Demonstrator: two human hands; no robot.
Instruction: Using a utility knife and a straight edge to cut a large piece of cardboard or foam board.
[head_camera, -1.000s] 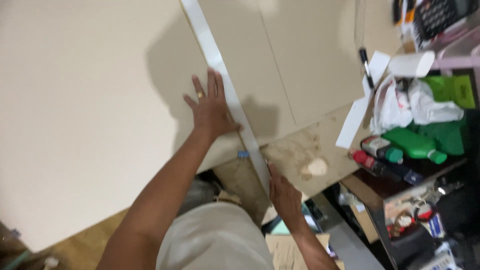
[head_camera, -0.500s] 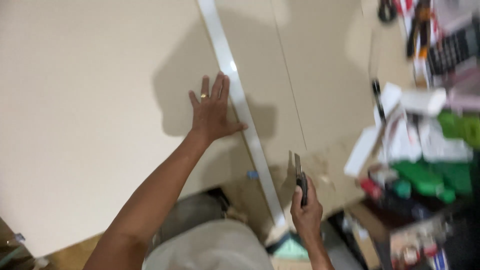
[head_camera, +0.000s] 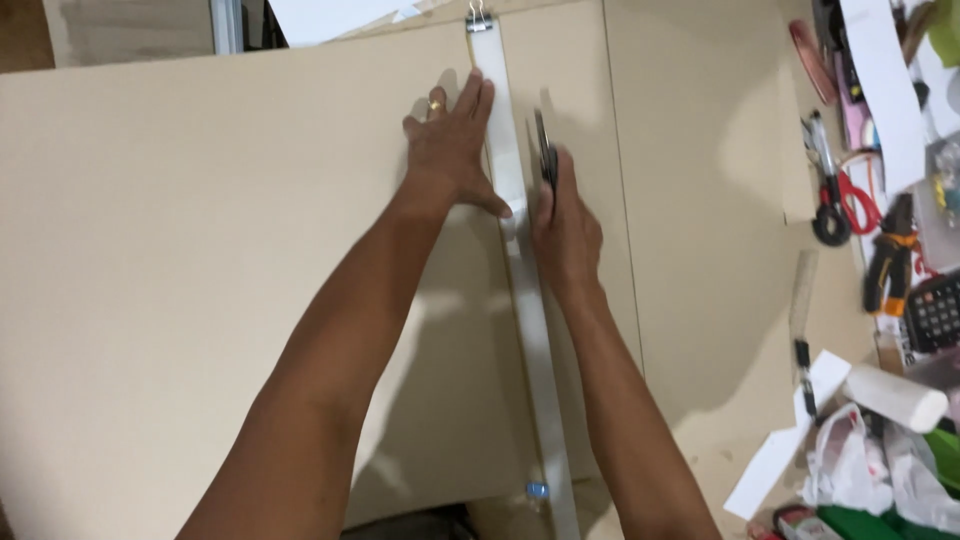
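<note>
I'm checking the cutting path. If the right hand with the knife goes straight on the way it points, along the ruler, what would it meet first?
Only bare cardboard lies ahead of the right hand beside the long ruler; the binder clip sits leftward on the ruler's end.

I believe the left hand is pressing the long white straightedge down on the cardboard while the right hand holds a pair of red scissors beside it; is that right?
Not quite. In the head view the right hand holds a dark utility knife, not red scissors. The left hand does press the long white straightedge down on the cardboard.
</note>
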